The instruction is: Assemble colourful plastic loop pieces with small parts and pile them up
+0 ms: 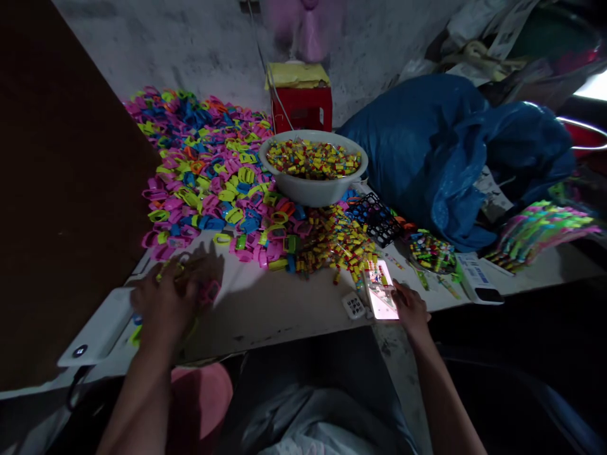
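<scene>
Pink, blue, yellow and green plastic pieces (pixel 208 170) lie heaped across the upper left of the white counter (pixel 279 303), spreading down toward the left hand (pixel 164 303). That hand rests palm down at the lower left of the frame, fingers loosely curled over a few coloured pieces (pixel 208 292); whether it grips them I cannot tell, as the spot is dark and blurred. The right hand (pixel 410 309) lies at lower centre right, its fingers touching the edge of a lit phone (pixel 382 289) lying flat on the counter. A small white keypad (pixel 353 306) sits just beside the phone. Above, a white bowl (pixel 313 186) holds small yellow and red parts, with more scattered (pixel 339 243) in front of it. A blue bag (pixel 450 151) fills the upper right, and a red box (pixel 301 109) stands behind the bowl.
</scene>
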Demonstrator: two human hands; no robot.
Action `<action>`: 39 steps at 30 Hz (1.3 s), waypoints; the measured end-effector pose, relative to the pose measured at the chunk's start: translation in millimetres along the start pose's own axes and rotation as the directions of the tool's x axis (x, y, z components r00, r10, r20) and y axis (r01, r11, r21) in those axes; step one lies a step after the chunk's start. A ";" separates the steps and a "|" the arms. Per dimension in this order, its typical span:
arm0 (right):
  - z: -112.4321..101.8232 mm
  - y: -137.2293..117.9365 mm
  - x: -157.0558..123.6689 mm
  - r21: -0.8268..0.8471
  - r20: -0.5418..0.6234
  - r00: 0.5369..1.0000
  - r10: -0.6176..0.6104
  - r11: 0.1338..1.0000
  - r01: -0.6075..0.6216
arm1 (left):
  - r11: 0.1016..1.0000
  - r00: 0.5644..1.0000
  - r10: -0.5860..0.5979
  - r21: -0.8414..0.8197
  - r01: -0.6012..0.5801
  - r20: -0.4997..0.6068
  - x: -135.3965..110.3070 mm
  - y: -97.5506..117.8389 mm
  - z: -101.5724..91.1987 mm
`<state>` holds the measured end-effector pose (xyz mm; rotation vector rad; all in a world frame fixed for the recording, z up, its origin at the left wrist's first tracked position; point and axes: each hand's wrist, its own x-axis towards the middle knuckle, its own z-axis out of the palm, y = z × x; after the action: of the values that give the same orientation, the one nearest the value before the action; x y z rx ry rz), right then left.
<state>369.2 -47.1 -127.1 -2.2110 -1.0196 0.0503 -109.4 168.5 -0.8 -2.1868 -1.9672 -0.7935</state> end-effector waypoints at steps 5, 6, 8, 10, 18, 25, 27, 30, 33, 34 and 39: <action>-6.1 -12.3 -0.3 0.063 0.022 0.998 0.057 0.996 -0.058 | 0.893 0.903 0.410 -0.260 -0.368 0.129 -29.4 63.6 40.7; -8.5 -15.5 -1.8 0.087 0.018 0.999 0.048 0.995 -0.050 | 0.881 0.888 0.430 -0.293 -0.373 0.162 -36.4 75.6 51.3; -14.8 -19.5 -6.6 0.151 0.005 1.000 -0.011 0.988 0.010 | 0.872 0.879 0.432 -0.340 -0.352 0.199 -48.3 94.7 71.4; -22.4 -18.1 -13.9 0.217 -0.004 0.994 -0.111 0.970 0.109 | 0.867 0.877 0.433 -0.365 -0.340 0.210 -56.2 106.0 87.4; -44.8 12.9 -49.5 0.267 -0.038 0.978 -0.204 0.941 0.206 | 0.846 0.876 0.460 -0.370 -0.383 0.145 -67.2 111.2 102.3; -42.5 19.9 -56.9 0.218 -0.012 0.981 -0.193 0.957 0.191 | 0.847 0.884 0.447 -0.383 -0.369 0.139 -69.7 112.7 103.2; -41.9 21.3 -56.5 0.201 0.003 0.978 -0.209 0.958 0.204 | 0.848 0.882 0.447 -0.384 -0.366 0.148 -69.7 112.6 103.6; -43.2 20.0 -55.2 0.215 -0.026 0.976 -0.217 0.952 0.217 | 0.851 0.887 0.435 -0.391 -0.351 0.152 -69.9 112.7 103.1; -45.5 15.7 -53.9 0.236 -0.061 0.977 -0.205 0.948 0.214 | 0.851 0.890 0.430 -0.397 -0.343 0.151 -70.6 113.0 102.2; -46.1 14.5 -53.7 0.239 -0.067 0.976 -0.205 0.947 0.215 | 0.852 0.892 0.427 -0.396 -0.342 0.149 -70.9 113.1 102.0; -47.2 13.7 -55.4 0.209 -0.076 0.965 -0.250 0.942 0.261 | 0.852 0.892 0.435 -0.376 -0.363 0.123 -71.3 113.6 102.0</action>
<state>354.3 -118.2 -112.8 -1.8604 -1.2065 -0.0082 28.0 127.0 -89.2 -2.8559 -1.4262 -0.9277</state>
